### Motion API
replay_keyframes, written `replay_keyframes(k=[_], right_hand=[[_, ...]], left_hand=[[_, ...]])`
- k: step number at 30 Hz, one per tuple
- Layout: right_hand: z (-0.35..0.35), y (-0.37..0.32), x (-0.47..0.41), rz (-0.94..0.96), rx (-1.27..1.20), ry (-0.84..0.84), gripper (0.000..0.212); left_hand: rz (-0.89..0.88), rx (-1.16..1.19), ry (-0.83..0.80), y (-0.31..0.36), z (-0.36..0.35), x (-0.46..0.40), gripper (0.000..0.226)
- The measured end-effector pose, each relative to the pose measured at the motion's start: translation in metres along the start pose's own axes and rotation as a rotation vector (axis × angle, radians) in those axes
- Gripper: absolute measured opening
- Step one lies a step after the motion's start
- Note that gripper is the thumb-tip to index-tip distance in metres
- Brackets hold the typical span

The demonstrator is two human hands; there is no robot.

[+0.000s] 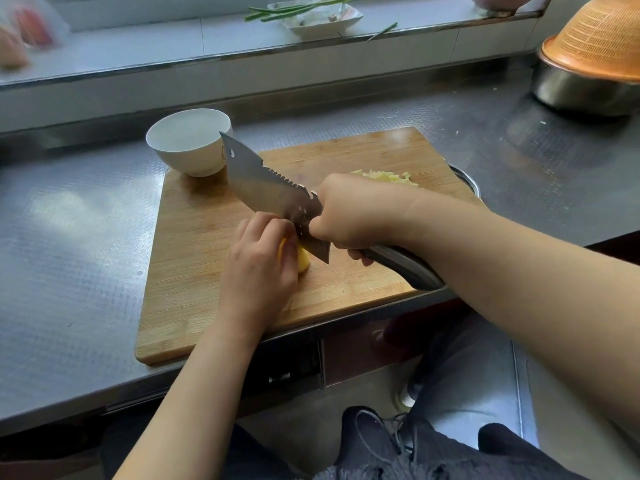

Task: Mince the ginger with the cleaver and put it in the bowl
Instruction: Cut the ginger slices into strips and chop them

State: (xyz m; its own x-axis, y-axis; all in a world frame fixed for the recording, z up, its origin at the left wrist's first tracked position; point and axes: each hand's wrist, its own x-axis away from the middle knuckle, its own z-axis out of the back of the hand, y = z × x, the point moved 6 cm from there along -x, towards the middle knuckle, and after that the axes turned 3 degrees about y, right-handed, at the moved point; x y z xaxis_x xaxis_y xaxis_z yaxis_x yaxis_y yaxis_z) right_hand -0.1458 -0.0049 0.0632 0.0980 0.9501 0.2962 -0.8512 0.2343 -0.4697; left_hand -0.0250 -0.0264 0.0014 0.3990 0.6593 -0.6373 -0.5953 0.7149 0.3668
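Observation:
A yellow piece of ginger (303, 260) lies on the wooden cutting board (194, 271), mostly covered by my left hand (259, 265), which presses on it with curled fingers. My right hand (353, 216) grips the cleaver (273, 192) by its dark handle; the blade is tilted, its heel against the ginger beside my left fingers. A pile of chopped ginger (384, 176) sits on the board behind my right hand, partly hidden. An empty white bowl (188, 142) stands at the board's far left corner.
The board lies on a steel counter (69, 237) near its front edge. A steel basin (581, 91) capped by an orange colander (602, 39) stands at the far right. A white dish with green stalks (318, 13) rests on the back ledge.

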Motion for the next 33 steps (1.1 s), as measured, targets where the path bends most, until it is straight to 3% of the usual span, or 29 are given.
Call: replay_keyframes(k=[8, 14, 33], right_hand=[[-0.024, 0.013, -0.005, -0.027, 0.001, 0.015, 0.016], [-0.019, 0.03, -0.007, -0.048, -0.156, 0.027, 0.012], [0.01, 0.006, 0.018, 0.03, -0.111, 0.074, 0.019]], left_hand=[[-0.018, 0.009, 0.028, -0.001, 0.002, 0.001, 0.008], [-0.038, -0.01, 0.025, 0.003, 0.005, 0.004, 0.002], [-0.011, -0.023, 0.011, 0.0, 0.002, 0.002, 0.016]])
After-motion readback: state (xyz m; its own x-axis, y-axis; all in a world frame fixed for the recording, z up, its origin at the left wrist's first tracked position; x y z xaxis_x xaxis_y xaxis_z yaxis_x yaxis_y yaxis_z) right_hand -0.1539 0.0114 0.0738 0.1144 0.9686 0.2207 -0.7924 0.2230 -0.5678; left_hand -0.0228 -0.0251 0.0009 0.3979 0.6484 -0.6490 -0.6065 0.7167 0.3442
